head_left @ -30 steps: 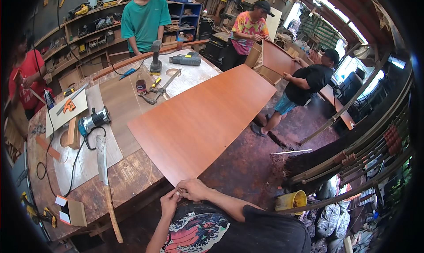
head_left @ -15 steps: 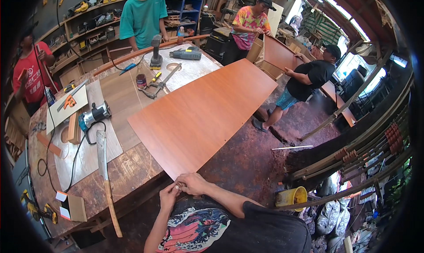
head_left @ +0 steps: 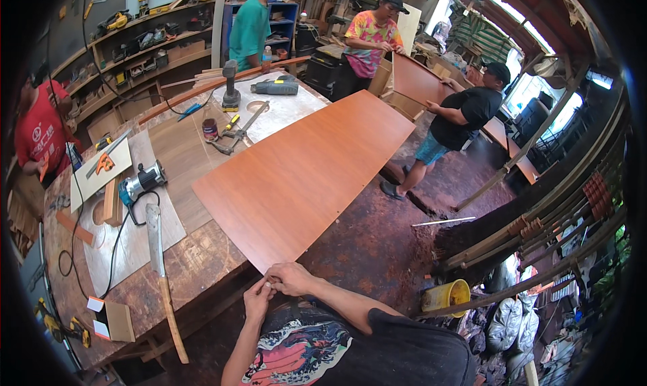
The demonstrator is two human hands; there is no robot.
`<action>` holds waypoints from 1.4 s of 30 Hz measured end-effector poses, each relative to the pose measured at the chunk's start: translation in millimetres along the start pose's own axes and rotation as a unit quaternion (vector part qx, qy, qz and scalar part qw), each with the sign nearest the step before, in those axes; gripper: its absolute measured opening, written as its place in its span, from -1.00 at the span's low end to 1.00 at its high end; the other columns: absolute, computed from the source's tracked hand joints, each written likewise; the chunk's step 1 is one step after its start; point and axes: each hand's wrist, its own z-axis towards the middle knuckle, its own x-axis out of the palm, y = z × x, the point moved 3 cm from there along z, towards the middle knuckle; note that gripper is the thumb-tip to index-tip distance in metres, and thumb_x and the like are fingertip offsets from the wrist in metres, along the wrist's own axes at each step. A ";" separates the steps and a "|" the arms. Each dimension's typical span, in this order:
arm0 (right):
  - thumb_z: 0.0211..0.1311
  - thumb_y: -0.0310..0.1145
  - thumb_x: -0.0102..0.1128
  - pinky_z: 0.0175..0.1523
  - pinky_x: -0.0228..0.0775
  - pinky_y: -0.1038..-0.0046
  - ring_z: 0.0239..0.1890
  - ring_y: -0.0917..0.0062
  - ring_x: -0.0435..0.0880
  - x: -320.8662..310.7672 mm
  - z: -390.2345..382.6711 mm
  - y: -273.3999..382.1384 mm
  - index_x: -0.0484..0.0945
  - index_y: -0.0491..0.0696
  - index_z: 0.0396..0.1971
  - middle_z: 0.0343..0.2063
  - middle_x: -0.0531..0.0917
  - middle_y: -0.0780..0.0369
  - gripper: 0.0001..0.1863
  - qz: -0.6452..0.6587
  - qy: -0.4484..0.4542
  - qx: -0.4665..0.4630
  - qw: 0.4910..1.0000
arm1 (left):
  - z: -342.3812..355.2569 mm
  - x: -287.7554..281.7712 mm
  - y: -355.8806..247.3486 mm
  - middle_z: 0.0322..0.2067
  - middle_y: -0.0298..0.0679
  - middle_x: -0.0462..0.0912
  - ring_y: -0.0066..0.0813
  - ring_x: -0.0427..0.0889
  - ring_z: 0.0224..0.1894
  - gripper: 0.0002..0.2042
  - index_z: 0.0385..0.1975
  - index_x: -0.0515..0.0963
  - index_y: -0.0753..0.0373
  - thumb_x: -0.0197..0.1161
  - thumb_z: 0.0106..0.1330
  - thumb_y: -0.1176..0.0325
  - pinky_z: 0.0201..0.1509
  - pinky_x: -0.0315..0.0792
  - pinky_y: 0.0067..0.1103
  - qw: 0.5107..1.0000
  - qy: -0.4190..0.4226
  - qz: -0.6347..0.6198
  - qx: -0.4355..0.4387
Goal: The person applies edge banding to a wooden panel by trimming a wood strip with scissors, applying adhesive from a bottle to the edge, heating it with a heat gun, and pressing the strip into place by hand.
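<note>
A long reddish-brown wood-grain board [head_left: 306, 177] lies slantwise over the workbench, its near end reaching past the bench edge toward me. Right at its near corner, my left hand [head_left: 257, 300] and my right hand [head_left: 294, 279] meet, fingertips pinched together. Whatever sits between the fingers is too small and covered to make out. Left of my hands, a long blade with a wooden handle [head_left: 170, 312] rests across the bench edge. Beyond it stands a trim router [head_left: 145, 182] with a black cord.
The workbench [head_left: 202, 264] also carries a cordless drill [head_left: 231, 89], a heat gun [head_left: 275, 86], a clamp [head_left: 246, 130], a jar [head_left: 210, 129] and a small open box [head_left: 118, 320]. Two people hold another board [head_left: 416, 79] at the back right. A yellow bucket [head_left: 435, 298] stands at right.
The person in the teal shirt has shifted right and turned. The person in red at the left has lowered an arm. My hands stay at the board's corner, almost unmoved.
</note>
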 end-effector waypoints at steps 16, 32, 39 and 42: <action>0.27 -0.29 0.44 -0.23 0.49 0.41 -0.38 0.57 0.63 -43.0 -69.7 -5.6 0.65 -0.09 0.03 -0.43 0.69 0.22 -0.63 0.296 0.112 0.025 0.948 | -102.0 54.3 -67.5 -0.18 -0.05 0.75 -0.36 0.74 -0.17 -0.74 -0.04 0.70 0.42 0.39 0.27 0.56 -0.03 0.58 -0.53 0.932 -0.069 0.280 0.221; 0.34 -0.36 0.45 0.09 0.50 0.51 -0.03 0.65 0.63 -228.2 -246.7 -174.7 0.63 -0.10 0.08 -0.09 0.71 0.28 -0.64 0.458 -0.015 0.060 0.887 | -60.6 363.5 -71.0 -0.26 -0.04 0.78 -0.28 0.79 -0.23 -0.80 -0.13 0.74 0.38 0.44 0.27 0.52 -0.10 0.62 -0.50 0.898 0.063 0.305 0.312; 0.35 -0.35 0.42 0.10 0.53 0.48 -0.05 0.61 0.66 -295.3 -296.4 -216.2 0.65 -0.12 0.07 -0.10 0.73 0.26 -0.65 0.403 -0.112 0.103 0.902 | -21.4 455.9 -74.7 -0.26 -0.07 0.80 -0.28 0.81 -0.23 -0.82 -0.13 0.76 0.34 0.45 0.29 0.48 -0.12 0.63 -0.50 0.884 0.172 0.319 0.294; 0.35 -0.37 0.43 0.11 0.53 0.48 -0.03 0.61 0.67 -314.6 -302.9 -235.4 0.65 -0.14 0.07 -0.09 0.73 0.25 -0.66 0.405 -0.149 0.132 0.893 | 5.6 488.0 -74.6 -0.26 -0.09 0.81 -0.30 0.81 -0.25 -0.82 -0.13 0.76 0.32 0.44 0.31 0.46 -0.13 0.63 -0.51 0.882 0.203 0.309 0.293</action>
